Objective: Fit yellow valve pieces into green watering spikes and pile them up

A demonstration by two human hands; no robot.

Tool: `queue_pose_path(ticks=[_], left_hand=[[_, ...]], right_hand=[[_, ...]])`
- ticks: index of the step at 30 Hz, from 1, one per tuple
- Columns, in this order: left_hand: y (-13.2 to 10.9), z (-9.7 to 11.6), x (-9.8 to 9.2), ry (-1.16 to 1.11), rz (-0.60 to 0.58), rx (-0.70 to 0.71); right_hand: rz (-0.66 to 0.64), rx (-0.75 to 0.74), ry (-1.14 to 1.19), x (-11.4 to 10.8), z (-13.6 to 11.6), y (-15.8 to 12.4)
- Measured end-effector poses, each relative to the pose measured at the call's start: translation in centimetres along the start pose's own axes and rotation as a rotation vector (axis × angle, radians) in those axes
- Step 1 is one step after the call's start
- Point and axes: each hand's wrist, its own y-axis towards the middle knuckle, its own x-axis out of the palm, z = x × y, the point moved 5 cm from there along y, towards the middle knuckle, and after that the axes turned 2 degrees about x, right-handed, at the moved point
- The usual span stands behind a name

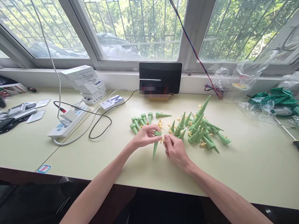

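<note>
My left hand (146,136) is closed on a green plastic watering spike (155,147), its ridged cap up and its tip pointing down. Facing it, my right hand (174,148) pinches a small yellow valve (163,140) close against the spike's side; whether the two parts are joined I cannot tell. Just behind my hands lie loose yellow valves (160,123). Several green spikes (143,118) stand cap up to the left, and one spike (163,114) lies on its side. To the right is a heap of spikes with yellow valves (201,129).
A tablet (160,77) leans on a stand at the back of the table (130,168). Leftward are a power strip (67,123), cables, a white box (112,102), stacked boxes (87,82) and phones (20,110). Plastic bags (247,81) and green material (277,101) lie at right.
</note>
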Motion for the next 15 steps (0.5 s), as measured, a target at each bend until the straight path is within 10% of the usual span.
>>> queue_pose_path(ticks=[15], left_hand=[[0.01, 0.04, -0.58, 0.008, 0.050, -0.028]], right_hand=[[-0.015, -0.068, -0.010, -0.13, -0.95, -0.17]])
